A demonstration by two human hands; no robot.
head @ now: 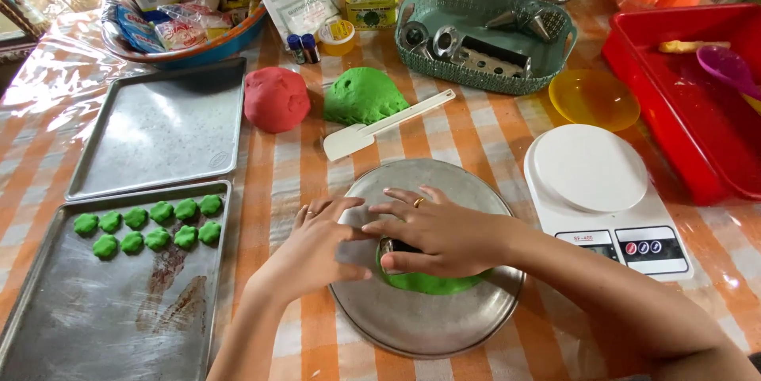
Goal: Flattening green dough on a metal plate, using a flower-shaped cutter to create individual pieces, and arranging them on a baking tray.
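Your right hand (440, 234) lies palm down, fingers spread, over a small metal cutter (394, 247) pressed into the flat green dough (432, 281) at the lower centre of the frame. Your left hand (321, 246) rests open beside it on the round metal plate (444, 317). At lower left, a baking tray (95, 325) holds ten green dough pieces (151, 226). A white scale (602, 195) sits right of the plate.

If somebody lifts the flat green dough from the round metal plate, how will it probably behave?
The flat green dough would probably sag or stretch, since it lies pressed thin under the right hand. It may tear easily: the cut-out green pieces on the baking tray suggest soft material. It might also cling to the round metal plate, so lifting by one edge seems risky.
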